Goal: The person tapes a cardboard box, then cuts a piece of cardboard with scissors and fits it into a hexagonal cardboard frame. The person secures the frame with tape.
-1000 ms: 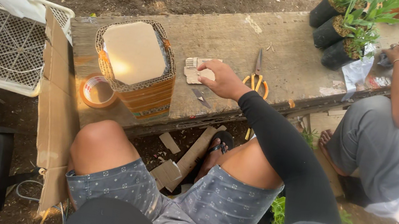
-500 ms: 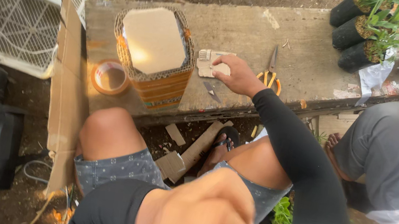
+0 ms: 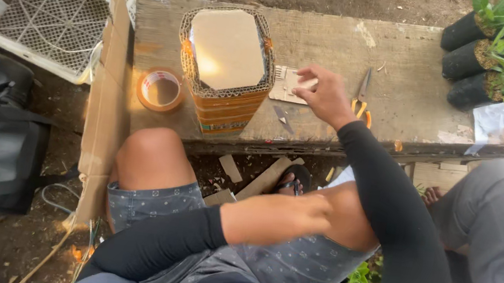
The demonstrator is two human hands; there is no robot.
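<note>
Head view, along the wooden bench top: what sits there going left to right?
Tape roll → cardboard container → small cardboard piece, under the right hand → scissors with orange handles → black plant pots.

Cardboard piece: small, flat, pale, with ribbed corrugated face up; lies on the counter just right of the tall cardboard basket.

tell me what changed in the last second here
The right hand lifted off the small cardboard piece and now hovers over it, fingers loose. The left hand swung up before the camera, then dropped across the lap. Cardboard container, tape roll and scissors stayed put.
</note>
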